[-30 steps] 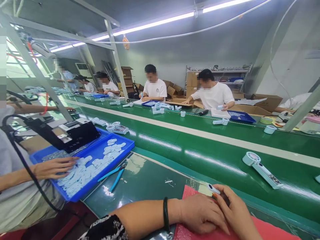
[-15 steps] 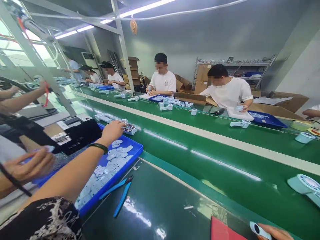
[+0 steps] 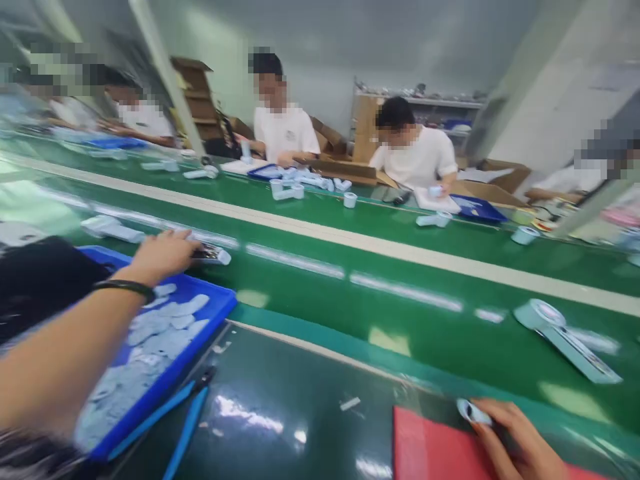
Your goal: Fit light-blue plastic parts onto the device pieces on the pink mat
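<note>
**Two hands at a green conveyor line**

The left hand [image 3: 163, 253] reaches over the blue tray [image 3: 213, 313] of pale blue parts [image 3: 150, 333], its fingers curled on a handheld fan unit [image 3: 213, 253] lying on the green belt [image 3: 320, 267]. The right hand [image 3: 515, 440], at the lower edge on the red mat [image 3: 425, 447], pinches a small pale blue piece [image 3: 473, 412]; motion blur makes its exact shape uncertain. 1 more fan [image 3: 565, 330] lies on the belt to the right. Blue-handled pliers [image 3: 185, 420] rest beside the tray.
</note>
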The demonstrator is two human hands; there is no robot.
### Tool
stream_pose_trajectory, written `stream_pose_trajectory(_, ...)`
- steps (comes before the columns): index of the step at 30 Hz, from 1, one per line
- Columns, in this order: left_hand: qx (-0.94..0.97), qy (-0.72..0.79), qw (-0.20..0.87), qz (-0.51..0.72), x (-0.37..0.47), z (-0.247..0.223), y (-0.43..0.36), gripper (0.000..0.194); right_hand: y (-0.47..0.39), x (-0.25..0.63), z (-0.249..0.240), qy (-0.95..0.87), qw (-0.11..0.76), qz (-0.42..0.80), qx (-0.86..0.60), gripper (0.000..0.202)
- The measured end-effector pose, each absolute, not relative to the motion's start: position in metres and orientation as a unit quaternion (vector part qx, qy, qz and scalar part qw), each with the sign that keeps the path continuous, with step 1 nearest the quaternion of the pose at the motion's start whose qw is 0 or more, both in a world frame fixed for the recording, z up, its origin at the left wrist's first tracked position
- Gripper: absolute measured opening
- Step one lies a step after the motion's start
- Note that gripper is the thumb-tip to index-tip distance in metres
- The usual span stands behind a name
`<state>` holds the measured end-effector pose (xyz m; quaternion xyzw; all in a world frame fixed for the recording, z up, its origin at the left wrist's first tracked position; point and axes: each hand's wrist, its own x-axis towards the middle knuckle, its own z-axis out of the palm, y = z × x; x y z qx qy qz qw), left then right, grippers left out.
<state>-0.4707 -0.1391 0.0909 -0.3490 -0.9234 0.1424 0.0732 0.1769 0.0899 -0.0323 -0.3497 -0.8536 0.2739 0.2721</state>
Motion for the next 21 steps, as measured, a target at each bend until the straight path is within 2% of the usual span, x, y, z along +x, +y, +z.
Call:
stream_pose_trajectory(3,-0.5,-0.854,0.099,0.103,-0.413,0.095,-0.106,0.046,0.078,0.166,-0.01,-0.846,0.287,0.275,-0.356,0.024)
stream_pose_trajectory(6,-0.693,-0.713,0.108,-0.013,-0.306,0.095,-0.071,0.065,0.079,0.156,0.003,-0.833,0.293,0.307,-0.354,0.023)
stream_pose_trajectory(8,-0.762,-0.644,0.043,-0.05,-0.216,0.095,-0.056,0.055,0.083,0.155,0.006,-0.813,0.31,0.33,-0.365,0.021)
stream_pose_trajectory(10,-0.803,-0.595,-0.023,-0.015,-0.131,0.092,-0.047,0.041,0.085,0.16,0.009,-0.797,0.326,0.344,-0.374,0.021)
stream_pose_trajectory(13,-0.845,-0.533,-0.036,-0.011,-0.042,0.077,-0.038,0.026,0.079,0.179,0.018,-0.785,0.344,0.364,-0.365,0.018)
stream_pose_trajectory(15,-0.854,-0.517,-0.038,-0.05,-0.015,0.062,-0.034,0.02,0.07,0.194,0.026,-0.785,0.339,0.38,-0.353,0.016)
stream_pose_trajectory(18,-0.84,-0.524,-0.076,-0.114,-0.006,0.043,-0.03,0.023,0.049,0.211,0.035,-0.808,0.289,0.392,-0.331,0.011)
stream_pose_trajectory(21,-0.825,-0.533,-0.106,-0.152,-0.009,0.036,-0.03,0.027,0.03,0.212,0.039,-0.854,0.241,0.332,-0.319,0.008)
